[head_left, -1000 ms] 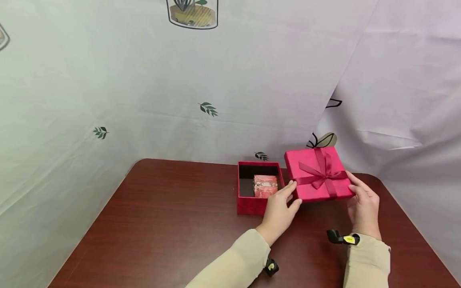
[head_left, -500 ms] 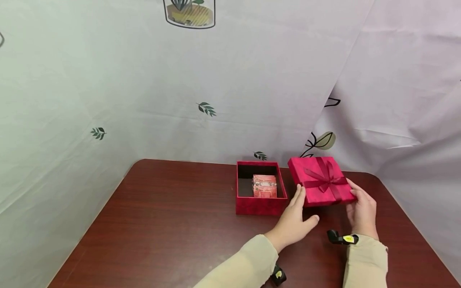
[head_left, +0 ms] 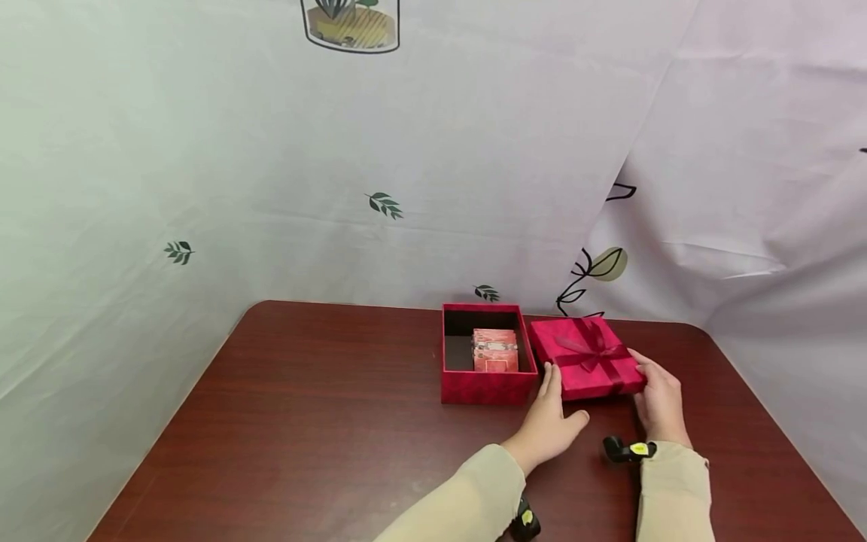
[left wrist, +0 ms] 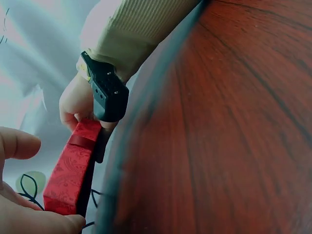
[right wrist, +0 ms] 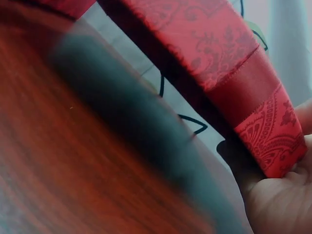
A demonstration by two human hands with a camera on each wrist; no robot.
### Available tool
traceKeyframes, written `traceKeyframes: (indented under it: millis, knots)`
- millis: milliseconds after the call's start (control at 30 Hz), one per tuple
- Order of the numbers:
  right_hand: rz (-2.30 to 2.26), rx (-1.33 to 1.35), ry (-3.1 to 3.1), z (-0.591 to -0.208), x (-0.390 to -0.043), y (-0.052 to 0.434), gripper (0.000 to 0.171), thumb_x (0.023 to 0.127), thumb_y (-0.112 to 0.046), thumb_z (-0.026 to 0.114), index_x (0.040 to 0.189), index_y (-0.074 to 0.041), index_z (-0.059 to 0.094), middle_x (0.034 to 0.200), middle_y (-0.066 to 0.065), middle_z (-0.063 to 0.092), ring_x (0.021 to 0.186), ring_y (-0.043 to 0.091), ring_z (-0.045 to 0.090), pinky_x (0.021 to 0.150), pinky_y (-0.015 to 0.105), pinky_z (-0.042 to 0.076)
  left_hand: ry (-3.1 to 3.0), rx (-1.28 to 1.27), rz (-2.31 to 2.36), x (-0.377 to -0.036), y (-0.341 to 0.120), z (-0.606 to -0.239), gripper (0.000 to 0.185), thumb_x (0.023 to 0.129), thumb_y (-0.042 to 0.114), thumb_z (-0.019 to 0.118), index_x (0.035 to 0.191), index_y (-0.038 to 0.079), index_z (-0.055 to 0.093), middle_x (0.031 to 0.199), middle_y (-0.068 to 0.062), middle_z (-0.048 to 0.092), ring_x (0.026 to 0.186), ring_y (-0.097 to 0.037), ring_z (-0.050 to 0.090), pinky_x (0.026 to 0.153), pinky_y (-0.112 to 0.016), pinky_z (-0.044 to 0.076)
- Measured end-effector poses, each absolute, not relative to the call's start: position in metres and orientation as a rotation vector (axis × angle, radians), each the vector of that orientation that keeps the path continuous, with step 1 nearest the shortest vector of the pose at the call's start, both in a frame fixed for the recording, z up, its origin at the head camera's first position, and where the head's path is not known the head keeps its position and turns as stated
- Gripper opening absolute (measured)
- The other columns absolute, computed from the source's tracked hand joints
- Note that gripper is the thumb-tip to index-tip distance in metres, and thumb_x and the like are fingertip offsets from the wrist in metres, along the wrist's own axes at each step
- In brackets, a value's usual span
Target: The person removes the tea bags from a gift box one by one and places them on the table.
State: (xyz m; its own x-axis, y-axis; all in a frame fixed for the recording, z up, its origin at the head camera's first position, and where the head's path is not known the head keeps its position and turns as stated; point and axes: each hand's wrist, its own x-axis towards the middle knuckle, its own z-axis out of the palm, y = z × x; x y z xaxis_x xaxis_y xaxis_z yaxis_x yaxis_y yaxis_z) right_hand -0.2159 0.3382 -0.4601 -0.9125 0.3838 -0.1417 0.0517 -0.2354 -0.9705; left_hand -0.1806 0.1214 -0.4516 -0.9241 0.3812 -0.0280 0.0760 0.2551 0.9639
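In the head view, a pink-red gift box lid [head_left: 569, 348] with a ribbon bow is low over the right of the table. My right hand [head_left: 662, 400] grips its right end, fingers on top and thumb underneath in the right wrist view. Straight fingers of my left hand [head_left: 547, 425] meet the lid's near left corner, with the thumb spread away from it. Left of the lid stands the matching box base [head_left: 489, 388], uncovered and dark inside. A bundle of red printed paper [head_left: 496, 354] with a pale band lies in its right part.
The brown wooden table [head_left: 305, 421] extends far to the left of the box. Behind its back edge hangs a pale cloth [head_left: 284, 150] with printed leaves. A black camera [head_left: 630, 449] is strapped at the right wrist.
The lid has come down toward the table beside the box, flatter and nearer to it. The right hand moved down and left with it; the left thumb has come off the lid.
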Motion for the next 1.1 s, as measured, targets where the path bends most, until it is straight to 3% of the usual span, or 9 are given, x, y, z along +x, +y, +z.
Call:
traceKeyframes:
  millis: [167,267,400,500,667,800,900,1100]
  knots:
    - [2.171,-0.556,-1.911,-0.463,-0.218,0.335,0.043,0.105,-0.012,0.039,0.133,-0.023,0.069,0.101,-0.026,0.067,0.080,-0.005,0.059,0.064,0.011,0.048,2.266,0.364,1.748,-0.183,0.125,-0.458,0.085,0.094,0.022,0.066,0.163,0.009,0.018,0.170,-0.004,0.010,0.154,-0.025,0.017,0.119,-0.041,0.029]
    - [2.162,-0.572,-1.972,-0.465,-0.219,0.333,0.046,0.106,-0.013,0.035,0.149,-0.011,0.052,0.123,-0.017,0.062,0.103,-0.006,0.056,0.078,0.009,0.049,2.286,0.355,1.752,-0.185,0.125,-0.461,0.084,0.094,0.020,0.065,0.162,0.008,0.019,0.170,-0.005,0.011,0.154,-0.026,0.016,0.120,-0.041,0.029]
    - [2.015,-0.568,-2.186,-0.466,-0.221,0.332,0.051,0.108,-0.020,0.030,0.156,-0.006,0.038,0.155,0.005,0.042,0.131,0.009,0.045,0.090,0.007,0.043,2.308,0.354,1.749,-0.187,0.127,-0.462,0.083,0.093,0.019,0.065,0.162,0.007,0.020,0.169,-0.006,0.012,0.154,-0.026,0.018,0.119,-0.041,0.030]
    - [1.847,-0.552,-2.340,-0.466,-0.222,0.332,0.051,0.108,-0.024,0.033,0.156,-0.007,0.038,0.161,0.014,0.034,0.142,0.022,0.036,0.094,0.008,0.038,2.322,0.342,1.741,-0.188,0.129,-0.461,0.082,0.093,0.019,0.064,0.162,0.008,0.021,0.169,-0.006,0.013,0.153,-0.026,0.019,0.119,-0.040,0.030]
    - [1.769,-0.551,-2.403,-0.466,-0.223,0.330,0.053,0.108,-0.026,0.041,0.157,-0.009,0.038,0.162,0.013,0.034,0.140,0.020,0.038,0.090,0.006,0.037,2.345,0.316,1.729,-0.190,0.133,-0.462,0.082,0.092,0.018,0.064,0.162,0.007,0.022,0.169,-0.006,0.014,0.152,-0.026,0.022,0.118,-0.039,0.031]
    - [1.732,-0.550,-2.395,-0.465,-0.223,0.330,0.052,0.106,-0.021,0.046,0.155,-0.007,0.041,0.158,0.016,0.039,0.118,0.003,0.049,0.081,0.004,0.039,2.338,0.297,1.742,-0.193,0.135,-0.463,0.082,0.092,0.018,0.064,0.161,0.006,0.023,0.169,-0.007,0.015,0.152,-0.026,0.024,0.118,-0.039,0.032]
    - [1.708,-0.561,-2.380,-0.465,-0.224,0.328,0.050,0.104,-0.019,0.049,0.153,-0.006,0.045,0.155,0.016,0.043,0.106,-0.004,0.049,0.079,0.004,0.041,2.327,0.282,1.757,-0.194,0.136,-0.465,0.082,0.091,0.016,0.063,0.161,0.005,0.022,0.169,-0.007,0.015,0.151,-0.026,0.026,0.117,-0.038,0.033]
    - [1.741,-0.613,-2.312,-0.465,-0.227,0.324,0.047,0.103,-0.014,0.049,0.150,-0.006,0.049,0.153,0.013,0.047,0.124,0.009,0.047,0.081,0.006,0.042,2.359,0.291,1.737,-0.195,0.134,-0.471,0.082,0.091,0.015,0.064,0.161,0.005,0.022,0.169,-0.008,0.015,0.149,-0.028,0.030,0.116,-0.039,0.035]
